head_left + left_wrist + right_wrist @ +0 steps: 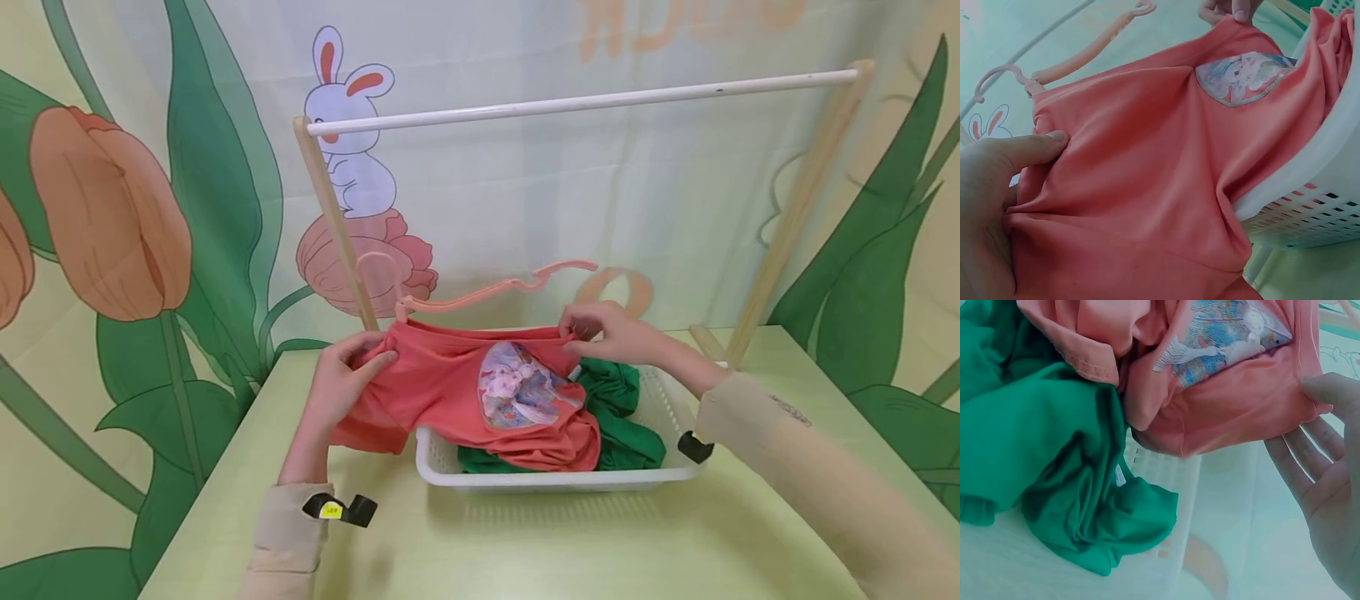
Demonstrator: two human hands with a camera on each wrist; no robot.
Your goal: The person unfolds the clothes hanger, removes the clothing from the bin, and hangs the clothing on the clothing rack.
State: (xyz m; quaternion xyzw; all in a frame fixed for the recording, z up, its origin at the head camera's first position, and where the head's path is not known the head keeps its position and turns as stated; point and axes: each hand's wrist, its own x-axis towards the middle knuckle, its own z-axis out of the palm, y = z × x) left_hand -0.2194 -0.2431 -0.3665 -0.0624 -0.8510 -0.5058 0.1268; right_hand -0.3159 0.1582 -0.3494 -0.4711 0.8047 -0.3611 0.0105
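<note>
A coral-red T-shirt (442, 383) with a round colourful print is held up by both hands, partly over a white basket. My left hand (341, 379) pinches it near the left shoulder, thumb in front, as the left wrist view also shows on the shirt (1129, 162). With thumb and fingers my right hand (611, 333) grips the upper right edge of the cloth. A pink hanger (480, 293) pokes out above the neckline, its hook to the left and one arm outside the shirt. Its other arm is hidden, apparently by the cloth.
The white basket (562, 479) stands on the light green table (510, 550), holding green clothing (626, 433). Behind it rises a rack with wooden posts and a white rail (585, 103). A printed curtain (480, 192) hangs at the back.
</note>
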